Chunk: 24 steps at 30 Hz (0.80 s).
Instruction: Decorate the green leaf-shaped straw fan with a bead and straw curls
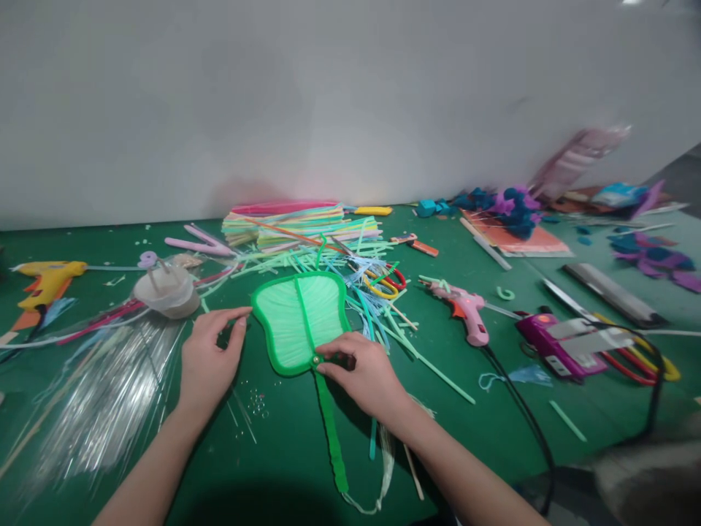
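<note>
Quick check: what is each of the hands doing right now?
Left hand: open, fingertips touching the green fan at its left edge.
Right hand: pinching a small bead at the fan's base.

Fan left of glue gun.

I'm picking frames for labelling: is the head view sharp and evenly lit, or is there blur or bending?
Head view: the green fan and both hands, left hand and right hand, are sharp and evenly lit; the pink packet at far right is smeared; the table edge bows; a dark shadow lies at bottom centre.
</note>
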### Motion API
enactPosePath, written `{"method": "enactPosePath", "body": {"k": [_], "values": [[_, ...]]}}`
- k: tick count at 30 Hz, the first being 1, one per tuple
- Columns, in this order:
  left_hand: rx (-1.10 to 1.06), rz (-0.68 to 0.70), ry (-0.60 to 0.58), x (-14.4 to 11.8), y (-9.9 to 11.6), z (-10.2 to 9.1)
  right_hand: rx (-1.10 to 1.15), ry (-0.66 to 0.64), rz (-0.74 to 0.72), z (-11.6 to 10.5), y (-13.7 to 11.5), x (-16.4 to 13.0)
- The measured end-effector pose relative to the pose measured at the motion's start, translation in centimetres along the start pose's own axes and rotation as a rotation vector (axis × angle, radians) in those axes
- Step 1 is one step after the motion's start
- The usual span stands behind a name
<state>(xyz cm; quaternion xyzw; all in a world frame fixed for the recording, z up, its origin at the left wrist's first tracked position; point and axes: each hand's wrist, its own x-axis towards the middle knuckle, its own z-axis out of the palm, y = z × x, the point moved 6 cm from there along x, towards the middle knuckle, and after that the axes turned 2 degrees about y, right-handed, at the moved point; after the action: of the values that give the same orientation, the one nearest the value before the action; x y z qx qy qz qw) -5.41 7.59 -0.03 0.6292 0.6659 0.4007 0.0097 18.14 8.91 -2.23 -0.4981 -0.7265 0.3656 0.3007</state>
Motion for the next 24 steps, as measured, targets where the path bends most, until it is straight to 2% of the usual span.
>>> {"method": "enactPosePath", "body": {"k": [6, 10, 15, 21, 24], "values": [[0.001, -0.052, 0.018, 0.1, -0.5, 0.0, 0.020, 0.023, 0.005, -0.6, 0.2, -0.2], [0.024, -0.088, -0.033, -0.1, -1.7, 0.9, 0.082, 0.114, -0.001, -1.5, 0.3, -0.3], [0.044, -0.070, -0.085, 0.1, -3.0, 1.6, 0.128, 0.257, -0.009, -2.9, 0.1, -0.4], [0.156, -0.038, -0.141, 2.3, -3.3, 1.1, 0.164, 0.324, -0.003, -4.0, -0.4, -0.7], [0.210, 0.006, -0.184, 3.9, -3.2, 1.4, 0.183, 0.342, -0.013, -4.2, -0.6, -0.8]]}}
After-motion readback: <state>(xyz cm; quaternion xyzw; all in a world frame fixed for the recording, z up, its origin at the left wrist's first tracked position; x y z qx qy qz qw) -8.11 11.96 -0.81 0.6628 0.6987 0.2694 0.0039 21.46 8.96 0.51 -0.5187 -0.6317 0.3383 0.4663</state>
